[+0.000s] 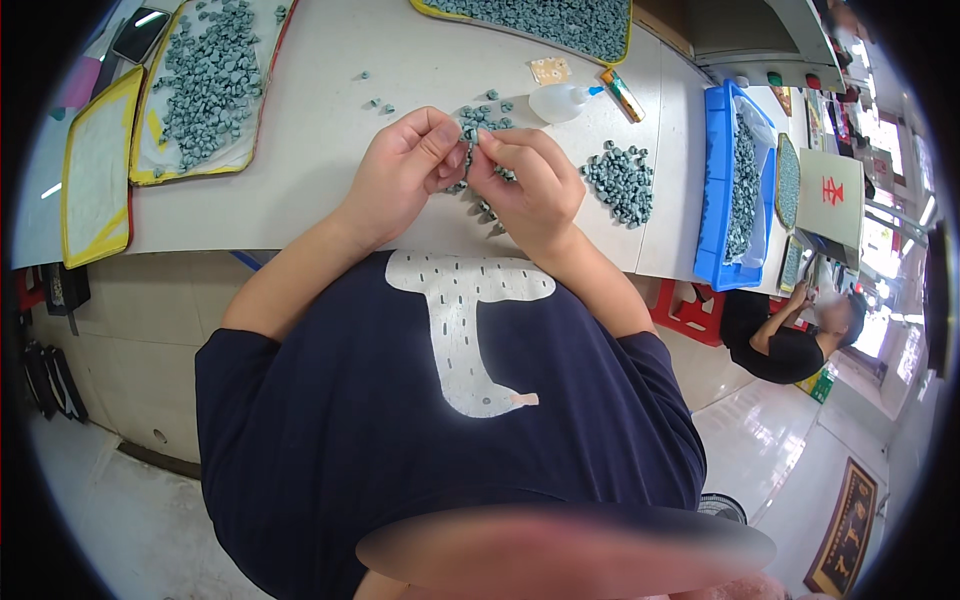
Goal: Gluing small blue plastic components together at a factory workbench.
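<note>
My left hand (405, 168) and my right hand (535, 182) meet over the white table (320, 130), fingertips pinched together on a small grey-green piece (469, 136). Fingers cover most of it, so its exact kind cannot be made out. Just beyond and beneath my hands lies a loose group of similar grey-green pieces (488, 116). To the right of my right hand is a heap of darker grey-green pieces (620, 187). A few single pieces (386, 108) lie apart, beyond my left hand.
Left, a yellow-edged tray (252, 150) holds many pieces beside another yellow-rimmed tray (100, 165) and a phone (141, 35). Beyond are a full tray (630, 45), a squeeze bottle (560, 102) and an orange-green tube (623, 95). Right, a blue crate (712, 190); a person (790, 340) sits farther off.
</note>
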Action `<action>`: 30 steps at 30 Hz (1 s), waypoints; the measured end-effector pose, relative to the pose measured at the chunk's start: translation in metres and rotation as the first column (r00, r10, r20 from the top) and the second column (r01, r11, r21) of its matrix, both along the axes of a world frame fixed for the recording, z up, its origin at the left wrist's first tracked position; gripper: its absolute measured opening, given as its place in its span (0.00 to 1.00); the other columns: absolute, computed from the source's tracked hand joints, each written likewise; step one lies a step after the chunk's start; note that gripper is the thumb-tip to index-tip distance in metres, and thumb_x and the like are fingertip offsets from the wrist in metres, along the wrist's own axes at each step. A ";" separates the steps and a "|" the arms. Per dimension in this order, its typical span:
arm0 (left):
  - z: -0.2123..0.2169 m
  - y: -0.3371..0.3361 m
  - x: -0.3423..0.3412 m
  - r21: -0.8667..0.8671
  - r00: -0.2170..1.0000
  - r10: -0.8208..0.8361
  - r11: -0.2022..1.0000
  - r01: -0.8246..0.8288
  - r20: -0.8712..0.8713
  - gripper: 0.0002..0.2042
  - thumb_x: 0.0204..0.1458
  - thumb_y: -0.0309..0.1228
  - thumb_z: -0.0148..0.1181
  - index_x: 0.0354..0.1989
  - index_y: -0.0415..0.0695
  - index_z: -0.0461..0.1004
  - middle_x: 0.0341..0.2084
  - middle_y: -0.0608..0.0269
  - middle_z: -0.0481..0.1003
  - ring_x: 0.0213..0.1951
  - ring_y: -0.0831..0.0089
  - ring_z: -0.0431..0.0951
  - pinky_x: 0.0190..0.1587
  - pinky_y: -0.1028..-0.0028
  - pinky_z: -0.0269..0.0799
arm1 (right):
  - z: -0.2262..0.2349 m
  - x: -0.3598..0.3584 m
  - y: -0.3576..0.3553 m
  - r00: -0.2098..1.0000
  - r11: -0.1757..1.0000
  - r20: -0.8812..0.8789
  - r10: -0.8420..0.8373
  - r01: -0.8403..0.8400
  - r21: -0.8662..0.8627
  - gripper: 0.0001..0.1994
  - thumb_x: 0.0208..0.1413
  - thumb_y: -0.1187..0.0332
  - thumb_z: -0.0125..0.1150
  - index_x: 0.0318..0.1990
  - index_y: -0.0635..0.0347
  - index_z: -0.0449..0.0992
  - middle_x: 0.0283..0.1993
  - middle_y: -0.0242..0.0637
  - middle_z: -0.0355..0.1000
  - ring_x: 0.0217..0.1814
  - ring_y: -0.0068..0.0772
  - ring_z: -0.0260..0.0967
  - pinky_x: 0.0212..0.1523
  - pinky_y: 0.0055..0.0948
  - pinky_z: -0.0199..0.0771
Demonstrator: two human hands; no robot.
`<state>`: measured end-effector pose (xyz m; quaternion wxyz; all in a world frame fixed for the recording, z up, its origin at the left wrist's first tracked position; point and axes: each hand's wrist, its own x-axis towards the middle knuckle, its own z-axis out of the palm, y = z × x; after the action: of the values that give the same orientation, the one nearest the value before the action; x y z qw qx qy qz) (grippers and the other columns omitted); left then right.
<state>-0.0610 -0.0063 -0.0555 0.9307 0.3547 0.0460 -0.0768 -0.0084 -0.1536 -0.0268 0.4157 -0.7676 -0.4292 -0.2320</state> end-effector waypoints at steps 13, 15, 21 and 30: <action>-0.003 0.002 0.003 -0.036 1.000 -0.013 0.999 0.013 0.017 0.09 0.62 0.34 0.49 0.34 0.40 0.66 0.25 0.67 0.66 0.28 0.80 0.63 0.31 0.81 0.61 | 0.000 0.006 -0.002 0.987 0.998 0.160 0.020 -0.011 -0.058 0.10 0.38 0.83 0.68 0.29 0.65 0.75 0.28 0.38 0.73 0.24 0.32 0.69 0.23 0.25 0.69; -0.003 0.002 0.003 -0.030 1.000 -0.014 0.999 0.014 0.012 0.09 0.62 0.34 0.49 0.34 0.40 0.66 0.25 0.67 0.66 0.28 0.80 0.63 0.31 0.81 0.61 | 0.001 0.006 -0.003 0.988 0.998 0.155 0.026 -0.016 -0.068 0.10 0.38 0.83 0.68 0.30 0.65 0.75 0.28 0.38 0.73 0.24 0.32 0.69 0.24 0.25 0.69; -0.003 0.000 0.002 -0.027 1.000 -0.009 1.000 0.009 0.000 0.08 0.62 0.33 0.49 0.34 0.40 0.66 0.25 0.67 0.66 0.28 0.81 0.64 0.31 0.81 0.61 | 0.001 0.006 -0.004 0.987 0.996 0.152 0.045 -0.033 -0.080 0.10 0.37 0.83 0.69 0.30 0.65 0.75 0.28 0.38 0.73 0.24 0.32 0.69 0.24 0.26 0.69; 0.000 0.002 0.001 -0.051 1.000 -0.028 0.998 0.028 0.007 0.07 0.61 0.31 0.50 0.34 0.41 0.66 0.24 0.68 0.67 0.27 0.81 0.64 0.31 0.81 0.61 | 0.006 0.006 -0.003 0.983 0.995 0.170 0.066 -0.053 -0.080 0.10 0.37 0.83 0.68 0.29 0.66 0.75 0.28 0.38 0.73 0.23 0.33 0.69 0.23 0.26 0.68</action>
<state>-0.0597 -0.0042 -0.0553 0.9385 0.3316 0.0362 -0.0897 -0.0027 -0.1563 -0.0207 0.3547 -0.7464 -0.4946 -0.2690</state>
